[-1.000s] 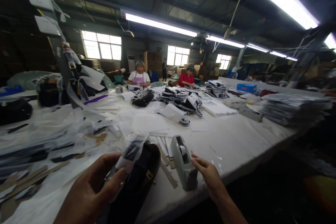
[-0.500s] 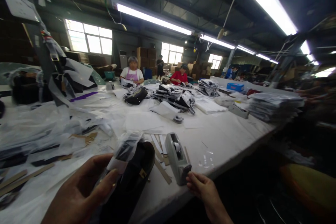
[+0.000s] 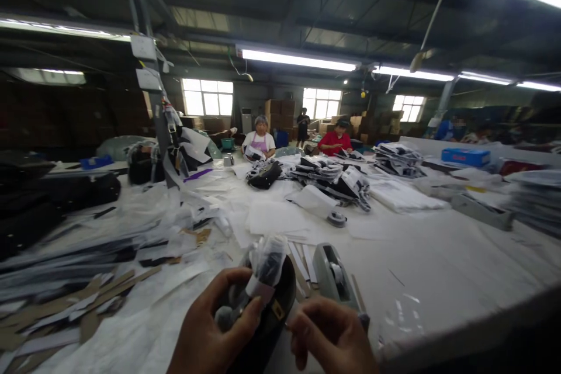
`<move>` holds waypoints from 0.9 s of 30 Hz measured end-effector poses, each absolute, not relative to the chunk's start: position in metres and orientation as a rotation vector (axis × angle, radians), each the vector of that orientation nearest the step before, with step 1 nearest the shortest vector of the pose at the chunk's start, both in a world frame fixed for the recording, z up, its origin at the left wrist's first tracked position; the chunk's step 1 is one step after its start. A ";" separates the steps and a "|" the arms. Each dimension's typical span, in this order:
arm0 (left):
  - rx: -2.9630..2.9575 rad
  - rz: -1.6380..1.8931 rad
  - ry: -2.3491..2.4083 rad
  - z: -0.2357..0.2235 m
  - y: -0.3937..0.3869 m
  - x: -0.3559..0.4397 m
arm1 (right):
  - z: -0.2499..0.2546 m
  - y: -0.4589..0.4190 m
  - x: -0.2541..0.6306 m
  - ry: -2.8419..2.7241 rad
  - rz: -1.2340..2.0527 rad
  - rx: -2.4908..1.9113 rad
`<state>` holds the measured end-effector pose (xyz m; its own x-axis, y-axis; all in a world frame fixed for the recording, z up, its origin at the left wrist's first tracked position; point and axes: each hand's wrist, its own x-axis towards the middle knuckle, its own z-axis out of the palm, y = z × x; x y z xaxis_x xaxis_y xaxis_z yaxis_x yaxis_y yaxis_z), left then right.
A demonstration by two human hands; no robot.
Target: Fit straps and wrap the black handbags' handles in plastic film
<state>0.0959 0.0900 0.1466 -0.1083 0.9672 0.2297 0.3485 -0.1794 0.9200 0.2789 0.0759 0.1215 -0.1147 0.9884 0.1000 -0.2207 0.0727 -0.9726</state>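
Well, a loosened pinch is the main risk

The left hand [image 3: 214, 324] grips the wrapped bundle [image 3: 270, 263] at its white band [image 3: 259, 290], against the dark item [image 3: 288, 285]; if that pinch slackens, slick plastic could slip free. The right hand [image 3: 331, 333] is curled beside it, contents impossible to tell; a sideways sweep could knock the tape dispenser [image 3: 325, 260]. Beyond, dark pieces [image 3: 322, 170] lie heaped.

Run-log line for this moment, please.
left hand: grips wrapped bundle | right hand: near black item, hold unclear | tape dispenser: on table, beyond right hand
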 end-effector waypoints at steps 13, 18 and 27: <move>1.679 1.221 1.404 0.150 0.086 0.085 | 0.153 0.095 0.262 -1.447 1.390 -1.191; 1.566 1.166 1.257 0.153 0.086 0.081 | 0.148 0.100 0.259 -1.404 1.329 -1.281; 1.270 1.233 1.044 0.146 0.088 0.083 | 0.106 0.130 0.253 -1.390 1.322 -1.125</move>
<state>0.0830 0.0884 0.1462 0.0944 0.9911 0.0935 -0.0708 -0.0870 0.9937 0.2526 0.1305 0.1060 -0.1960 0.9805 0.0131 0.0363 0.0207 -0.9991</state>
